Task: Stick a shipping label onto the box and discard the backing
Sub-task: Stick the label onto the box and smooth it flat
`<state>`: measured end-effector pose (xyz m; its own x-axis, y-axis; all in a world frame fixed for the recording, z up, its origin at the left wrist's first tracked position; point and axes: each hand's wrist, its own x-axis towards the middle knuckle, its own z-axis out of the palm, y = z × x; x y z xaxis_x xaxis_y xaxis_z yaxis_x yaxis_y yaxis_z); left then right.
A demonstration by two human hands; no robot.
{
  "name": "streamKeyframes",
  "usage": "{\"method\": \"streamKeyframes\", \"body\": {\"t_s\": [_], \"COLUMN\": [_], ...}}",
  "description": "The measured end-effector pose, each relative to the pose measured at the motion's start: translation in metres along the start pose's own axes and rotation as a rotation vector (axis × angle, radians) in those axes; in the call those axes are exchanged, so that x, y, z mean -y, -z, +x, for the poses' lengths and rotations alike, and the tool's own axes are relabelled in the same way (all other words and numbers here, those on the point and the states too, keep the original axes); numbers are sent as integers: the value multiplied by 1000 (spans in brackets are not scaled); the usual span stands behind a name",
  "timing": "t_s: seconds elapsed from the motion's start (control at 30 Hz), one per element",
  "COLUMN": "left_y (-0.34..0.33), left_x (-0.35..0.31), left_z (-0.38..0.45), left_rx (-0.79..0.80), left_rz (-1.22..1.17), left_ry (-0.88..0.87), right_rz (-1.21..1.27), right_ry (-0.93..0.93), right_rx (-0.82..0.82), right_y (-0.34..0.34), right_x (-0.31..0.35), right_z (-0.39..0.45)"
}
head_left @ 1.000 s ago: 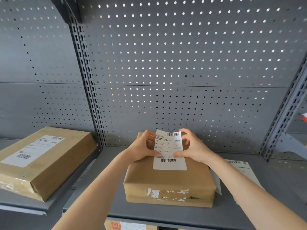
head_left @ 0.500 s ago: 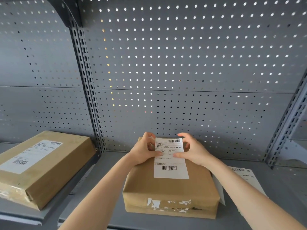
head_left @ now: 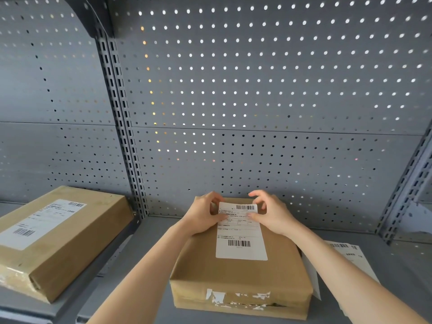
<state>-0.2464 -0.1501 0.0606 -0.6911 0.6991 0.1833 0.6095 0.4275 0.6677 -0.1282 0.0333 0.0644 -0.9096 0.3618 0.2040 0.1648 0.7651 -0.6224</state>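
A flat brown cardboard box lies on the grey metal shelf in front of me. A white shipping label with two barcodes rests lengthwise on the box top, and its lower part lies flat on the cardboard. My left hand pinches the label's upper left edge, thumb on the printed face. My right hand pinches the upper right edge the same way. The label's underside and any backing are hidden.
A second brown box that carries its own label sits on the neighbouring shelf at left. Loose white label sheets lie on the shelf to the right of my box. A perforated grey back panel and slotted uprights close off the rear.
The label's top end has come down from a raised, tilted position to lie nearly flat on the box. Both hands followed it down and back, keeping their hold.
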Motion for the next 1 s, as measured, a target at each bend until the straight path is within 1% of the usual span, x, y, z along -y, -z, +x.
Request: {"method": "streamKeyframes", "body": {"t_s": [0.17,0.33,0.6,0.73,0.9,0.93,1.0], "left_y": [-2,-4,-7,-10,-13,-13,-15], "left_x": [2,-4,-6,-5,-6,-8,-14], "left_z": [0,4,5,6,2,0,-5], "left_rx": [-23,-86,-107,-125,-203,-208,-159], "left_rz": [46,85,191,280,386,395,405], "left_ry": [-34,-71,-124,-156,-216,-248,-292], "right_rz": [-41,-78,-152,-239,-313,-316,-298], "right_ry": [31,58,126,139,171,185,213], "right_rx": [-9,-39,-89,-103,-151,-140,-40], "right_y": [-1,-3,-8,-9,-9,-9,-10], "right_x": [0,-1,-3,-3,2,5,14], "right_z": [-1,6,11,9,2,-1,-9]}}
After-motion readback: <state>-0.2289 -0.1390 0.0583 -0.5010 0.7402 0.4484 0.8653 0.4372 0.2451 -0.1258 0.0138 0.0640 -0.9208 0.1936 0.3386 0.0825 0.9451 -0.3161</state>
